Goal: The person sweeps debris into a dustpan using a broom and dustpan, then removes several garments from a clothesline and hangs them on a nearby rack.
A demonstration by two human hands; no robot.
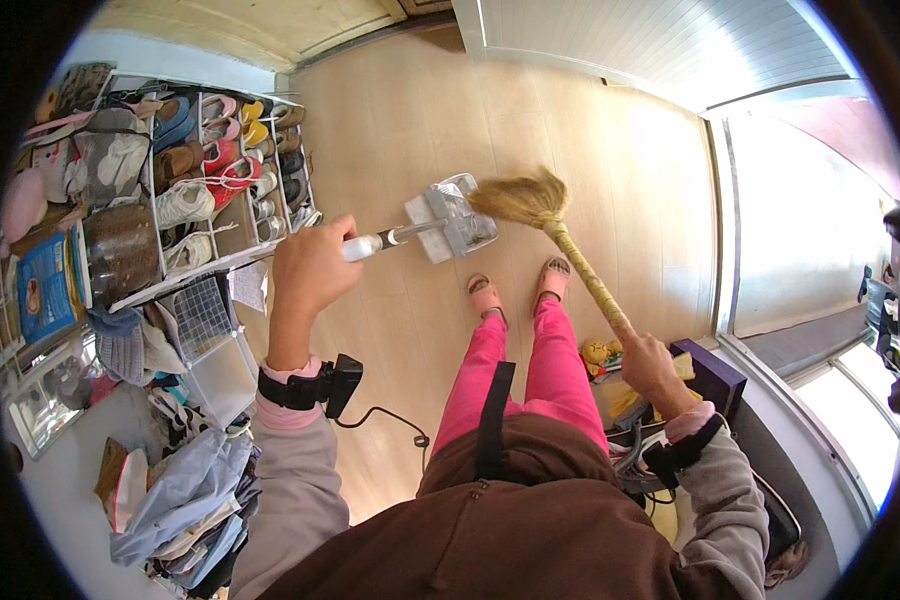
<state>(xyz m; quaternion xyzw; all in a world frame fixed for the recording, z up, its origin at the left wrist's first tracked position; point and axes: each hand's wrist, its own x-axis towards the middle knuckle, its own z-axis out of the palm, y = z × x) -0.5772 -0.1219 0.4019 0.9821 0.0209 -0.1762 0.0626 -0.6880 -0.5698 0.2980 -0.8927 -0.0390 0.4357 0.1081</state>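
My left hand (pixel 315 262) is closed around the white grip of a long-handled dustpan (pixel 461 217). The pan's grey and white body is low over the wood-look floor (pixel 375 330), ahead of my pink slippers (pixel 486 296). In my right hand (pixel 654 367) is the wrapped handle of a straw broom (pixel 525 199). Its bristles are bunched toward the left, with their tips at the dustpan's right edge. I cannot tell whether they touch the pan. Some small bits seem to lie in the pan, too blurred to name.
A white shoe rack (pixel 195 277) full of shoes lines the left side. Below it sits a pile of folded clothes (pixel 187 510). A white panelled door (pixel 600 45) stands at the upper right. Beside my right arm are a purple box (pixel 709 375) and a small yellow toy (pixel 596 352).
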